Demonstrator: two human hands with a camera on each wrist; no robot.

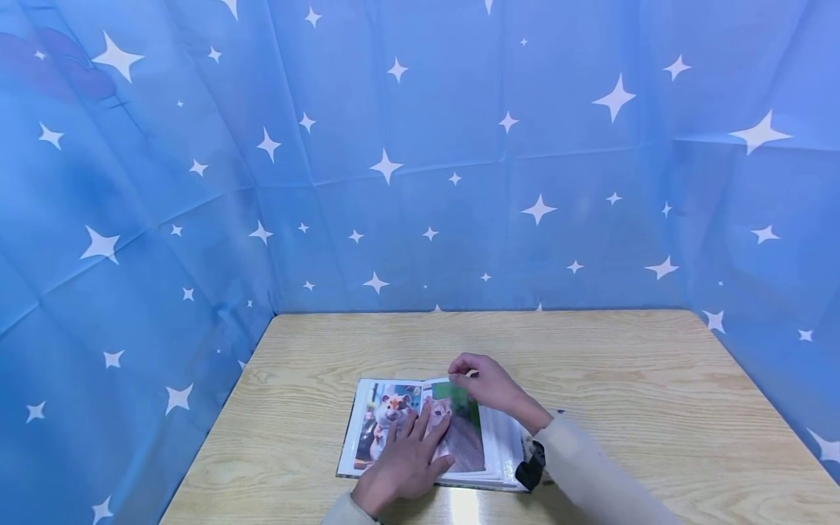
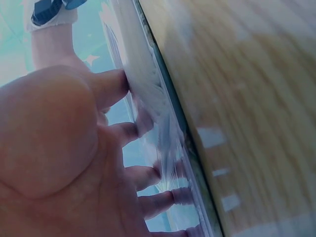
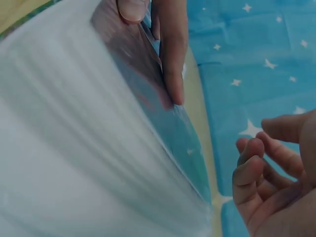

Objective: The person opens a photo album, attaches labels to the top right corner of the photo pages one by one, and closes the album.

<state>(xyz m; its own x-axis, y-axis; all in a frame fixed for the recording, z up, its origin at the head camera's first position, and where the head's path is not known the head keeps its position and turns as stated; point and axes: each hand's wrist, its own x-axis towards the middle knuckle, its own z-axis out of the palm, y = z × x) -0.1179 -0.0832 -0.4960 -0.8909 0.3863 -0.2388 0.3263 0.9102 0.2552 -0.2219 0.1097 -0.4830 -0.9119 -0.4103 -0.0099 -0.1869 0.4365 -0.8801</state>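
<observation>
While your left hand (image 1: 410, 461) lies with its fingers spread over the facing pages, you have the open photo album (image 1: 509, 446) beneath it on the table (image 1: 295, 386), at the lower centre of the head frame. Your right hand (image 1: 485, 383) is at the right-hand page's upper edge, its fingers curled in toward the thumb, with nothing visible in their grasp and a gap between them and the album in the right wrist frame. You have a hamster picture (image 1: 389, 412) left of the fold and a partly covered furry-animal picture (image 1: 467, 446) to its right.
</observation>
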